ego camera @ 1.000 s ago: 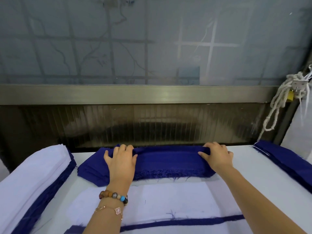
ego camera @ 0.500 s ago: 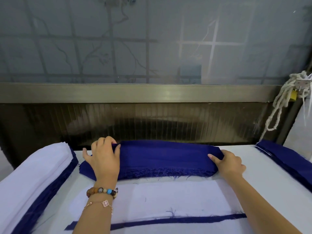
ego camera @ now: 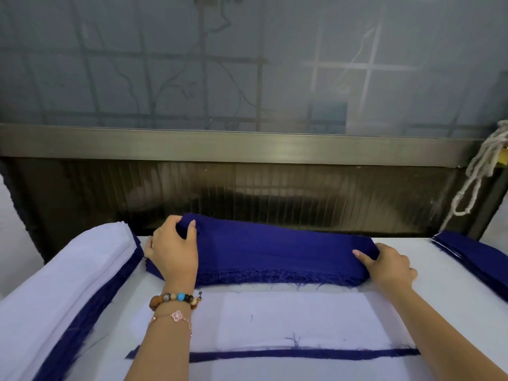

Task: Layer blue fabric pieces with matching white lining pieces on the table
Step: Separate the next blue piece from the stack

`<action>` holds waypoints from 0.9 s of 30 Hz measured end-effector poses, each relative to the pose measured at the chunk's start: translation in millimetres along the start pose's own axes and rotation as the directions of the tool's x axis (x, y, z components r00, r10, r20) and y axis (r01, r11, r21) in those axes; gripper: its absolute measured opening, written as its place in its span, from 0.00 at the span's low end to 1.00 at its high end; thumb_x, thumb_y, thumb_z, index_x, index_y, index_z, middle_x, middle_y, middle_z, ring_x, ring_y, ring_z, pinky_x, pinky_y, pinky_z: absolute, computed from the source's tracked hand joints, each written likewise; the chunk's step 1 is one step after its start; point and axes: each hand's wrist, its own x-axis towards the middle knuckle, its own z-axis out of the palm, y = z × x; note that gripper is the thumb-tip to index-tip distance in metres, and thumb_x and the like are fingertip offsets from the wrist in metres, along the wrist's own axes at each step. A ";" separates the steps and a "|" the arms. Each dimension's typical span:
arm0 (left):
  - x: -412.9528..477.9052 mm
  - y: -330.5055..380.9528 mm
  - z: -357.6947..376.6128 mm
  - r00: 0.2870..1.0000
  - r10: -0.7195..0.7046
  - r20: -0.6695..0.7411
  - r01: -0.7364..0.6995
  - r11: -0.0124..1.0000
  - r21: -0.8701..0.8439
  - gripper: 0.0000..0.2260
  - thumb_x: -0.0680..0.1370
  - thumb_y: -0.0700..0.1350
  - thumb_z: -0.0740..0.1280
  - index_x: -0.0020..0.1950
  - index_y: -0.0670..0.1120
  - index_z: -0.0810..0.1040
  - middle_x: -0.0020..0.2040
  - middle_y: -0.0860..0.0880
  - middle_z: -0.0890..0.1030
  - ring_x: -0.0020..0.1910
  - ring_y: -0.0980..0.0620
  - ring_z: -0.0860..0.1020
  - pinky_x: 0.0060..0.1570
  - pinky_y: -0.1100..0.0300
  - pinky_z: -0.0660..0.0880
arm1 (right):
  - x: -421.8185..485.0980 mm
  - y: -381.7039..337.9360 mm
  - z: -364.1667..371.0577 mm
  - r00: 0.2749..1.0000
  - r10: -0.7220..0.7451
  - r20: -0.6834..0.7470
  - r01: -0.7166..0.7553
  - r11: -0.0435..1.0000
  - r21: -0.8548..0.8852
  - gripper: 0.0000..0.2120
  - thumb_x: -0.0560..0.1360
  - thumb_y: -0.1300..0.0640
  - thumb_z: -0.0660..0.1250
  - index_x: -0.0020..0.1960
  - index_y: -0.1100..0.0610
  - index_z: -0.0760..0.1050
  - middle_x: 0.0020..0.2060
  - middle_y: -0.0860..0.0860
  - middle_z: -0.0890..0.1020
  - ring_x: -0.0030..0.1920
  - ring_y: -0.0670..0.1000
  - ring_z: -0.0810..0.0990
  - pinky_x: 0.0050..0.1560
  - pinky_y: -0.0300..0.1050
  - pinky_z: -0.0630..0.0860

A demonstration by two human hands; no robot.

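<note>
A stack of blue fabric pieces (ego camera: 275, 257) lies across the far middle of the table, its frayed edge facing me. My left hand (ego camera: 173, 251) grips the stack's left end and lifts its top corner. My right hand (ego camera: 387, 266) holds the right end low on the table, thumb on top of the fabric. In front of the stack lies a white lining piece (ego camera: 288, 320) over a blue piece whose edge (ego camera: 302, 354) shows as a strip.
A tall pile of white lining over blue fabric (ego camera: 55, 292) fills the left side. Another blue pile (ego camera: 475, 257) sits at the right edge. A dark ribbed panel (ego camera: 247, 193) and a metal rail stand behind the table. White rope (ego camera: 478, 171) hangs at right.
Both hands slid outward from the top of the blue stack to its ends. My left hand has curled round the left corner and raised it; the right hand has settled at the right end.
</note>
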 end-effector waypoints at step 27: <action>-3.3 18.4 -67.2 0.982 0.113 0.153 -0.126 0.989 0.078 0.08 0.80 0.45 0.63 0.44 0.43 0.69 0.32 0.46 0.73 0.31 0.49 0.72 0.28 0.57 0.67 | -36.0 6.7 -57.5 0.995 -0.096 -0.034 0.101 0.889 0.446 0.13 0.79 0.54 0.64 0.58 0.62 0.76 0.48 0.57 0.81 0.46 0.57 0.77 0.46 0.46 0.70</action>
